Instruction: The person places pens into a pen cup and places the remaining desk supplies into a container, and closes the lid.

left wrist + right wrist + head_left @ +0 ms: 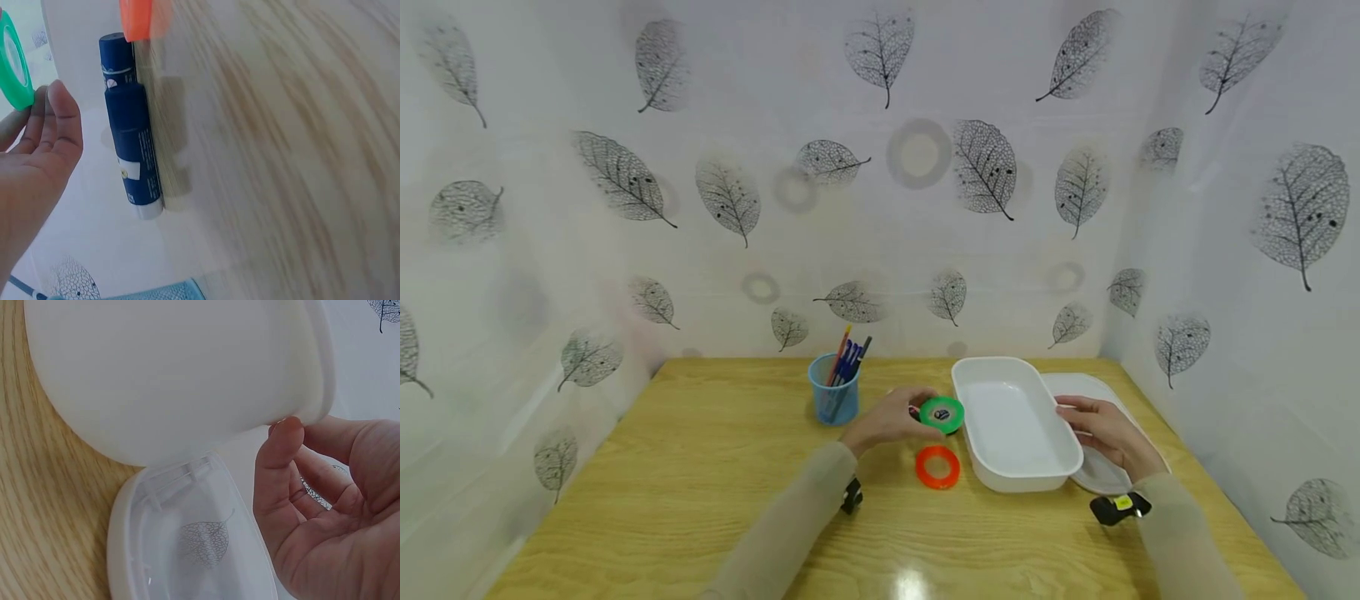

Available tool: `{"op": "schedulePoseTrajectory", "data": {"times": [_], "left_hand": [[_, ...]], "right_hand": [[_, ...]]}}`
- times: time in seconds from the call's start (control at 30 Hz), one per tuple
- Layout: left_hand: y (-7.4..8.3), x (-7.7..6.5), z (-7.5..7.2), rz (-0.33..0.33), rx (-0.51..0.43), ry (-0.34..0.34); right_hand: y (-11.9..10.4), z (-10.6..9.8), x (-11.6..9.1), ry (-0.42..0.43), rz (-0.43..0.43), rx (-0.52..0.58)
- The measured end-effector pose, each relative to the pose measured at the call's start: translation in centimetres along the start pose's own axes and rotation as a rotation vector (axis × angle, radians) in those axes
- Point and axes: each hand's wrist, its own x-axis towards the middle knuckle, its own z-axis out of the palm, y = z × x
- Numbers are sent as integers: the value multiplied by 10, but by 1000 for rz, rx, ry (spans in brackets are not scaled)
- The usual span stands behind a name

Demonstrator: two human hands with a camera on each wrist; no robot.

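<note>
A green tape roll (942, 414) is held by my left hand (895, 417), raised off the table just left of the white container (1011, 421). In the left wrist view the roll (15, 62) shows at the left edge. My right hand (1108, 433) pinches the container's right rim between thumb and fingers, seen closely in the right wrist view (331, 500). A red-orange tape roll (937, 467) lies flat on the table in front of my left hand. Dark blue glue sticks (131, 137) lie beyond that hand, mostly hidden in the head view.
Left of my left hand stands a blue mesh cup (834, 400) with several pens and a pencil. A white lid (1101, 475) lies right of the container, partly under my right hand. Leaf-patterned curtains (880, 208) enclose the wooden table (700, 483) at the back and sides.
</note>
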Motion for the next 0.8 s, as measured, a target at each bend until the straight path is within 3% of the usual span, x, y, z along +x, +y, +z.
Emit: {"op": "schedulePoseTrajectory", "data": {"times": [0.2, 0.4, 0.6, 0.8], "left_hand": [[3, 6, 6, 56, 3, 30], [9, 12, 13, 102, -42, 16], [15, 16, 22, 72, -56, 20], [19, 21, 34, 21, 17, 66]], "right_hand": [[0, -1, 1, -5, 2, 8], [0, -1, 3, -8, -9, 24], [1, 0, 3, -10, -14, 24], [2, 1, -1, -20, -35, 16]]}}
